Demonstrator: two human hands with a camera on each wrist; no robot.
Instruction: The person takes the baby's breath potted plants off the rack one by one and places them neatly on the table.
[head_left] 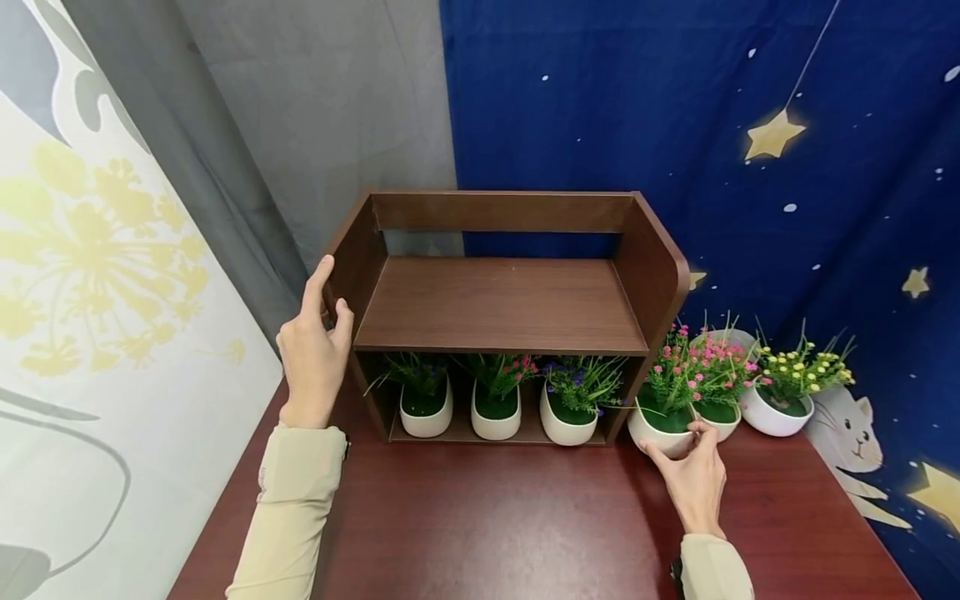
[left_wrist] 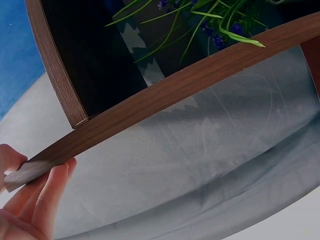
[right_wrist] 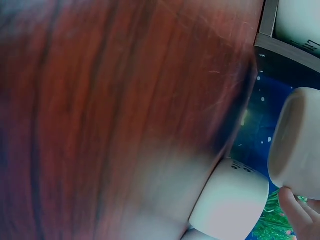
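A brown two-tier wooden shelf [head_left: 502, 304] stands on the table. My left hand [head_left: 311, 354] pinches the front edge of its left side panel; in the left wrist view, thumb and fingers [left_wrist: 50, 195] lie on opposite faces of the board [left_wrist: 145, 105]. Beside the shelf's right side, my right hand [head_left: 693, 483] holds a white flowerpot [head_left: 658, 435] with pink flowers, thumb and fingers at its rim. From the right wrist, this raised pot [right_wrist: 305, 150] shows its underside. On the lower tier sit three potted plants: a left one [head_left: 426, 414], a pink-flowered one [head_left: 496, 417] and a purple-flowered one [head_left: 567, 423].
Right behind the held pot is another pink-flowered pot [head_left: 718, 422], with a yellow-flowered pot [head_left: 777, 414] farther right. The upper tier is bare wood. A blue star-patterned curtain [head_left: 570, 108] and a grey curtain [head_left: 322, 108] hang behind the reddish table [head_left: 487, 517].
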